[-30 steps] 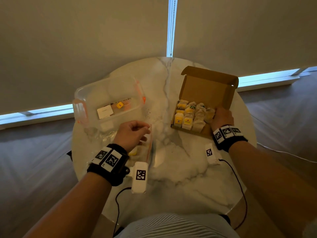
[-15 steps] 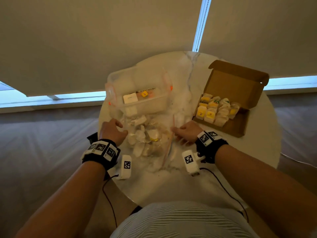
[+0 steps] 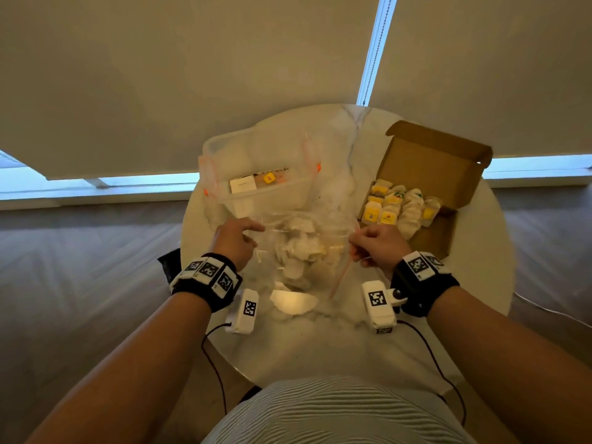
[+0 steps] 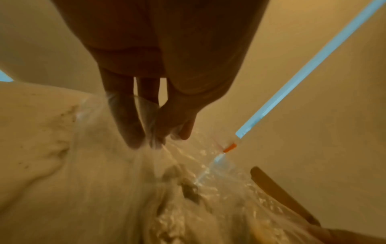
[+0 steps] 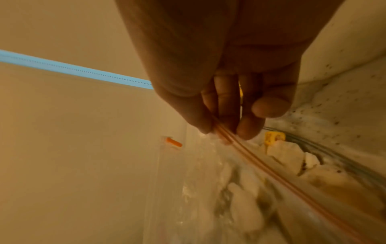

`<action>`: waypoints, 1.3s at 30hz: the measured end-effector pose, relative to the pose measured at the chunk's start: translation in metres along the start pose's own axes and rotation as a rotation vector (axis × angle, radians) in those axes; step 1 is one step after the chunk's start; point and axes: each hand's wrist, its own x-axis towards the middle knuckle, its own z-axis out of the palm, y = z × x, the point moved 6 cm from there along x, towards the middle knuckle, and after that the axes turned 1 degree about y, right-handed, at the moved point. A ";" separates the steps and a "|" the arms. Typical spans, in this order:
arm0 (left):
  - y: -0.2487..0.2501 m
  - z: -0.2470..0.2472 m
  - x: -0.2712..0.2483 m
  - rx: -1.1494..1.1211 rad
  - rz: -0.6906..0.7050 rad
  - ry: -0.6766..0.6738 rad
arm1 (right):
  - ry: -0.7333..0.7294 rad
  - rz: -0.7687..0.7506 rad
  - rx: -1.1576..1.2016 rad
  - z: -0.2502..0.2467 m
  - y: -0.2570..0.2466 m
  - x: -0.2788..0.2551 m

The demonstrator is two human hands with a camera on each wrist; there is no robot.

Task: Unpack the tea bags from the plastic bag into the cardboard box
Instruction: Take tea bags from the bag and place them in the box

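Near the table's (image 3: 320,341) front edge, the left hand (image 3: 235,240) and right hand (image 3: 378,248) each pinch a side of the plastic bag (image 3: 301,248) holding tea bags (image 3: 302,243). The cardboard box (image 3: 429,174) sits at the right edge, partly filled.

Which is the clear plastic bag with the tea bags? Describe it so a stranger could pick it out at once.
On the round white marble table, look at the near middle, between the left hand and the right hand, which pinch its edges. The clear plastic bag is soft and crumpled with an orange zip strip, unlike the rigid clear plastic container behind it and the brown cardboard box to the right.
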 end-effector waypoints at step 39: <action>0.063 0.086 -0.040 0.469 0.440 -0.257 | -0.235 -0.395 -1.013 0.070 0.024 0.017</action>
